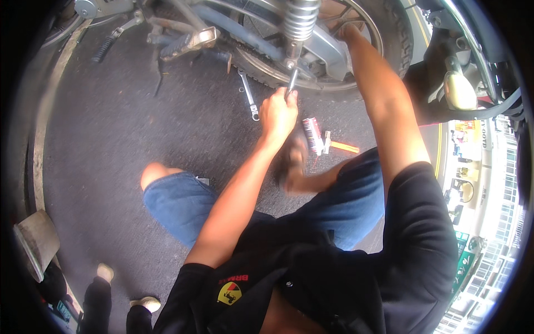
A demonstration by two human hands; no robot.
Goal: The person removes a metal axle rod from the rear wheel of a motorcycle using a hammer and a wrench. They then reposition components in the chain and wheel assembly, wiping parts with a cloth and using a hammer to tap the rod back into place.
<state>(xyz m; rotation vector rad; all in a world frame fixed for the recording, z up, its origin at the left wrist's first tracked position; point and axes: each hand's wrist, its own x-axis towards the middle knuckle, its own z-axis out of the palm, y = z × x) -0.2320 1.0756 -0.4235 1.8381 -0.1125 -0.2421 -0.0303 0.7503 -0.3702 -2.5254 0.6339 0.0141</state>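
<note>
My left hand (278, 111) is closed round a steel wrench (292, 80), whose far end meets the lower bolt of a chrome spring shock absorber (300, 22) on a motorcycle. My right hand (349, 32) reaches into the rear wheel (401, 39) beside the grey swingarm; its fingers are too hidden to tell their shape. On the asphalt below the wheel lie a combination wrench (248, 97), a spray can (312, 133) and a hammer with an orange handle (345, 146). My sandaled foot is beside the can.
A footpeg (186, 44) juts from the frame at the upper left. Another vehicle's dark bodywork (431, 75) is at the right. A person's legs in dark trousers and light shoes (144, 305) stand at the lower left. A pale curb strip (40, 139) runs along the left.
</note>
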